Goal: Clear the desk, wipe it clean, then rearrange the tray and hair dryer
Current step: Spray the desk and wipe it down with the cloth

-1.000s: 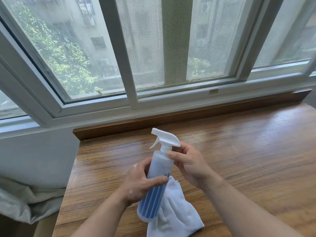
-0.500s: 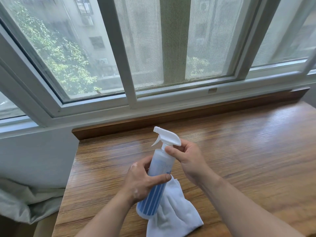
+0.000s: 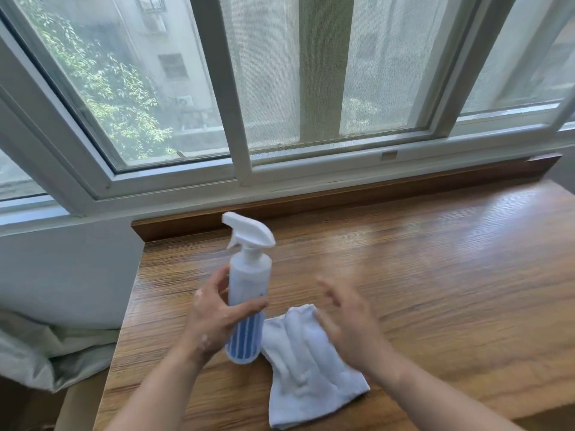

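Though tilted, bottle inside left fingers.

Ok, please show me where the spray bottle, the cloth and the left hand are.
spray bottle (image 3: pixel 249 275), head view, on its clear upper body.
cloth (image 3: pixel 298 377), head view, on the middle of the white fabric.
left hand (image 3: pixel 211 321), head view, on the back of the hand holding the bottle.

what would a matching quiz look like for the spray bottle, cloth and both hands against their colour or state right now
1 spray bottle
2 cloth
3 left hand
4 right hand

A open, holding nothing
B lying on the desk
C white top, blue stripes
D gripping the spray bottle

Pairs: 1-C, 2-B, 3-D, 4-A
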A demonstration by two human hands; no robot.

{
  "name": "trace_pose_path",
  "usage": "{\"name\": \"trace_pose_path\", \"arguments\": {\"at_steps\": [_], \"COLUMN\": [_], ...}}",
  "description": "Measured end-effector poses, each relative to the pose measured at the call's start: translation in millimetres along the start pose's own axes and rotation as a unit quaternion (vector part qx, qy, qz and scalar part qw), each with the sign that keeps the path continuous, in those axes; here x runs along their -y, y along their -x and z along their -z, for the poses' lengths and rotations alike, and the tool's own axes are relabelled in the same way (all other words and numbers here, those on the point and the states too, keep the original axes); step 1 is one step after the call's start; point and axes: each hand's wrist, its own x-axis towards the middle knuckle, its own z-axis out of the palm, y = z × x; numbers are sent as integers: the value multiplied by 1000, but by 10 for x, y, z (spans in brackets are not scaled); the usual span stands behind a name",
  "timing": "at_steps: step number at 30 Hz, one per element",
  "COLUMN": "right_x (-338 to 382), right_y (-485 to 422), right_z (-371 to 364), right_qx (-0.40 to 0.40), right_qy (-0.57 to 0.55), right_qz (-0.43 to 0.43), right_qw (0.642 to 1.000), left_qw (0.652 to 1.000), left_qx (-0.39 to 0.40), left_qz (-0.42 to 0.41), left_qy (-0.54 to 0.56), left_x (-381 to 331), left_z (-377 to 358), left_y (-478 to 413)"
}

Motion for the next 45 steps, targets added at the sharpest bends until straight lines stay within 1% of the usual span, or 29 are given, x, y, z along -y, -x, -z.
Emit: {"name": "trace_pose_path", "arguments": {"at_steps": [1, 2, 3, 4, 6, 11, 13, 15, 19, 25, 30, 32, 37, 42, 43, 45], "right_x": [-102, -167, -197, -184, -68, 176, 159, 119, 38, -266, -613, -738, -1243, -1887, -1956, -2036], "right_y": [173, 321, 417, 465, 465, 546, 552, 548, 528, 507, 509, 505, 551, 633, 627, 605], "right_z": [-167, -335, -494, -614, -733, -987, -1028, -1038, -937, -510, -64, 128, 693, 1502, 1675, 1968], "right_qx": [36, 65, 95, 126, 132, 97, 81, 62, 59, 53, -18, -35, -75, -171, -182, -187], "right_qy": [81, 154, 211, 247, 265, 288, 281, 291, 291, 294, 283, 288, 284, 233, 230, 238], "right_qz": [55, 111, 148, 156, 134, 74, 48, 47, 27, -1, -71, -84, -45, -8, -5, -26], "right_qw": [995, 980, 962, 948, 946, 950, 955, 954, 954, 954, 956, 953, 955, 957, 956, 953], "left_qw": [1000, 999, 997, 996, 993, 992, 992, 992, 990, 988, 987, 987, 988, 986, 987, 987], "left_qx": [-4, -8, -11, -16, -21, -15, -7, 4, 34, 86, 108, 108, 87, 83, 80, 87], "left_qz": [-3, -3, -3, -4, -15, -38, -52, -61, -83, -104, -106, -109, -120, -136, -135, -130], "left_qy": [29, 53, 74, 93, 113, 122, 117, 114, 114, 71, 58, 55, 51, 42, 39, 32], "left_x": [30, 62, 96, 119, 155, 227, 222, 201, 122, -35, -196, -270, -528, -759, -797, -883], "left_z": [90, 163, 222, 266, 333, 440, 422, 383, 225, -175, -686, -916, -1614, -2399, -2551, -2835], "left_y": [11, 14, 9, 3, -12, -75, -111, -134, -184, -225, -224, -205, -129, -117, -127, -153]}}
